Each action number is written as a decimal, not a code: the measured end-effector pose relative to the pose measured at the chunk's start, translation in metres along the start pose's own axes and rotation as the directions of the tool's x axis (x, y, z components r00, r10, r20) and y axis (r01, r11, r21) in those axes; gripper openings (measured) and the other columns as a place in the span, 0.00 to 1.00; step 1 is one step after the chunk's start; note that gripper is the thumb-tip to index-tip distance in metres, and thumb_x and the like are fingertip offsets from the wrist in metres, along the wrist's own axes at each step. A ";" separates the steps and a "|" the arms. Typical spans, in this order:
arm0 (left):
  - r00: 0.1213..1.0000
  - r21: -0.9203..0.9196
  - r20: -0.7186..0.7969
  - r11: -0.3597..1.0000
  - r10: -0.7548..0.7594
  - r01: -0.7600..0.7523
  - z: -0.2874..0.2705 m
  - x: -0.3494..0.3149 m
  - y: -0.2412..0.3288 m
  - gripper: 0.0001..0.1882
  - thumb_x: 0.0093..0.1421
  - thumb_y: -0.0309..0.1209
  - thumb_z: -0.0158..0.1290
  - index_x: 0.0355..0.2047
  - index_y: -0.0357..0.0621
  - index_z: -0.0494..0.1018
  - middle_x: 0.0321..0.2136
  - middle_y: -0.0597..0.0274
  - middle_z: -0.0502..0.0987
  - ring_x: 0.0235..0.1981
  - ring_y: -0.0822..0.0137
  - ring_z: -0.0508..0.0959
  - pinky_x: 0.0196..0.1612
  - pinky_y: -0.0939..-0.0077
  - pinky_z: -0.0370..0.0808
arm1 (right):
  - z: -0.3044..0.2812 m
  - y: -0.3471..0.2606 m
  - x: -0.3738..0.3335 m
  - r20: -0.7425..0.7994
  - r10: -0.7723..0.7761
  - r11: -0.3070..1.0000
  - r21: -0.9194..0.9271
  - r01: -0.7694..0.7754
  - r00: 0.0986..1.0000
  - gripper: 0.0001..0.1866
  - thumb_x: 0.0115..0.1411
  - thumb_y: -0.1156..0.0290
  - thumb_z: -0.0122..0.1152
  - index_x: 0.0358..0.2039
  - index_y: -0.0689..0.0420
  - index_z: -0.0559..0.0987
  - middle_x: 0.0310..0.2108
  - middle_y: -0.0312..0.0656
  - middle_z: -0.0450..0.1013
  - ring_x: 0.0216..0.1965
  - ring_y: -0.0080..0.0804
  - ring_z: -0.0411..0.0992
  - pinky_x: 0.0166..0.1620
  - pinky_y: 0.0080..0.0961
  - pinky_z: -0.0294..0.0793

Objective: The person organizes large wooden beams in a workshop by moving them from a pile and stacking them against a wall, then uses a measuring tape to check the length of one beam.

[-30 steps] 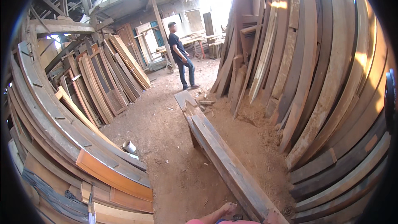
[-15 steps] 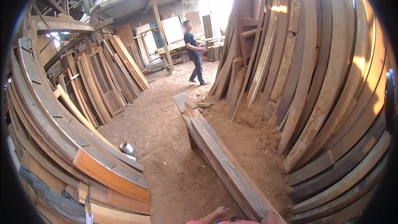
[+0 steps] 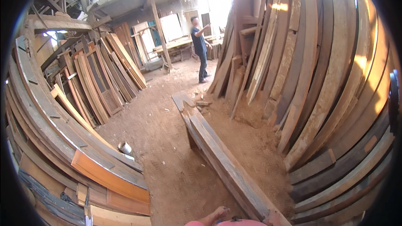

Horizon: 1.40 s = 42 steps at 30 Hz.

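Observation:
At the lower edge my left hand [image 3: 219, 212] shows small in front of my pink clothing [image 3: 247, 223], its fingers loosely curled. Whatever it holds, if anything, is hidden. A small dark thing [image 3: 237, 218] lies just right of it. Nearest to the hand is a long, worn wooden beam [image 3: 222, 155], raised off the ground and running away from me, with a notched far end. A reddish patch [image 3: 278, 218] covers the beam's near end; I cannot tell whether it is my right hand or arm.
Tall planks [image 3: 289, 67] lean in a dense row on the right. Curved stacks of boards [image 3: 104, 175] line the left, near a small tin [image 3: 124, 147]. Sawdust covers the dirt floor [image 3: 163, 129]. Farther off, a person [image 3: 200, 50] in dark clothes stands with one arm stretched out.
The person in the background has stopped striding, stands upright slightly farther right and has raised an arm. My view has shifted a little; my left hand stays near the same place.

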<state>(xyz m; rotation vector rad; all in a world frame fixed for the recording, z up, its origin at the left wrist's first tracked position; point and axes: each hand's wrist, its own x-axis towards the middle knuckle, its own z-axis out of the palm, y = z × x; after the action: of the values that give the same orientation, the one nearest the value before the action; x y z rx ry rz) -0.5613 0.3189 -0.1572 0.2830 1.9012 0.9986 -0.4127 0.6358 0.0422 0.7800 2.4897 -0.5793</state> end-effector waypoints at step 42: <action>0.987 -0.846 -0.109 0.532 -0.118 -0.030 -0.027 -0.015 0.181 0.39 0.52 0.44 0.68 0.58 0.42 0.61 0.48 0.53 0.75 0.41 0.59 0.79 0.41 0.61 0.78 | -0.018 0.009 -0.013 0.293 -0.017 0.862 0.489 -0.134 0.956 0.35 0.59 0.40 0.58 0.46 0.65 0.79 0.44 0.51 0.78 0.47 0.40 0.75 0.50 0.35 0.71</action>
<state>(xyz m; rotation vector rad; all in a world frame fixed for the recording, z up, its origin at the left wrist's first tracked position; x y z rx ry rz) -0.6122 0.4119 -0.0074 -0.4431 1.3010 1.8258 -0.4036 0.6463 0.0613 0.8787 2.0500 -1.2612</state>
